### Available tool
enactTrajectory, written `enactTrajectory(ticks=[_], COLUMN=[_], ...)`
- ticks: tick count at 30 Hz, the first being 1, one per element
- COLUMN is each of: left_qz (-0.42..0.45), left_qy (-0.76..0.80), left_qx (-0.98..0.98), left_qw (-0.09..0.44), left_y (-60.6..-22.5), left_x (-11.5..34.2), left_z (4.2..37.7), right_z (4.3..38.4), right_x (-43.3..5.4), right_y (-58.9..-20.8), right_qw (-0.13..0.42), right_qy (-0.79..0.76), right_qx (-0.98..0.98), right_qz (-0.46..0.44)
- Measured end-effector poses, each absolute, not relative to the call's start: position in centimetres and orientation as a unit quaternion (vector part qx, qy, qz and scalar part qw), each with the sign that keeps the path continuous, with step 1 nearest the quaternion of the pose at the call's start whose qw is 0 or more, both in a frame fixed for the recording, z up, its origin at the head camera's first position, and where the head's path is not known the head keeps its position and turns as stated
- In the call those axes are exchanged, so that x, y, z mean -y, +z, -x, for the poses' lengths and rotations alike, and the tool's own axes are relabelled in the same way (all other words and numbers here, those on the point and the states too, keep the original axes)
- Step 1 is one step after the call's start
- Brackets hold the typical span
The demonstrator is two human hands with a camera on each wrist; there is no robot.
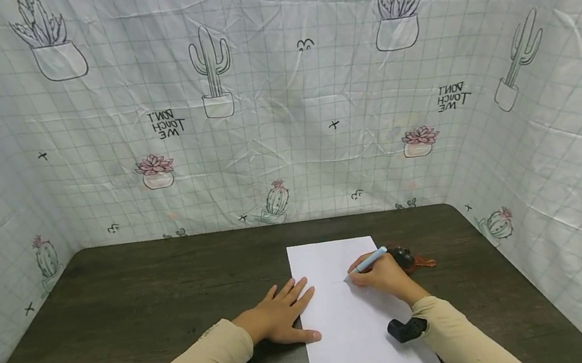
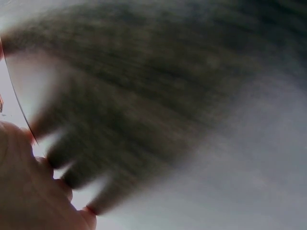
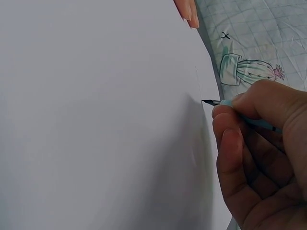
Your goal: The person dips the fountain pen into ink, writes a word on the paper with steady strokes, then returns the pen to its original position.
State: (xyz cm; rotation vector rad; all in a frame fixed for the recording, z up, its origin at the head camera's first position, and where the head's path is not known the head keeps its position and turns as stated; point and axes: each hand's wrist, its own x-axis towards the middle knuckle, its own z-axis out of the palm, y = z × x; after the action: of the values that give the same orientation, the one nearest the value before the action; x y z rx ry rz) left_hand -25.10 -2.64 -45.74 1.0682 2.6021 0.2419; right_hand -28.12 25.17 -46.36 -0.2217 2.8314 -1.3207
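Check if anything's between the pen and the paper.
Nothing visible: the pen in the right hand meets the paper at the end of a thin line. The left hand rests across the paper's left edge, clear of the pen.

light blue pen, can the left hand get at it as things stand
Probably yes: the left hand lies spread at the left edge of the paper, and nothing stands between it and the light blue pen. The right hand grips the pen, though, so it would likely have to let go.

paper point(image 1: 348, 352) on tbl point(image 1: 171, 291); pen point(image 1: 371, 259) w/ tip on paper; cloth point(image 1: 274, 81) bhnd.
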Motion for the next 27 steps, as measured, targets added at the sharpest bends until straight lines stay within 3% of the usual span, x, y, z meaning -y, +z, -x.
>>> enactTrajectory(ticks=[27], left_qz=[-0.374], left_qy=[0.084], left_qx=[-0.909], left_qw=[0.165], left_y=[-45.4], left_x=[2.6], left_z=[25.0], right_z=[27.5], right_x=[-28.4], right_y=[-46.1], right_qw=[-0.009], right_qy=[-0.397], right_qx=[-0.917], right_qz=[0.034])
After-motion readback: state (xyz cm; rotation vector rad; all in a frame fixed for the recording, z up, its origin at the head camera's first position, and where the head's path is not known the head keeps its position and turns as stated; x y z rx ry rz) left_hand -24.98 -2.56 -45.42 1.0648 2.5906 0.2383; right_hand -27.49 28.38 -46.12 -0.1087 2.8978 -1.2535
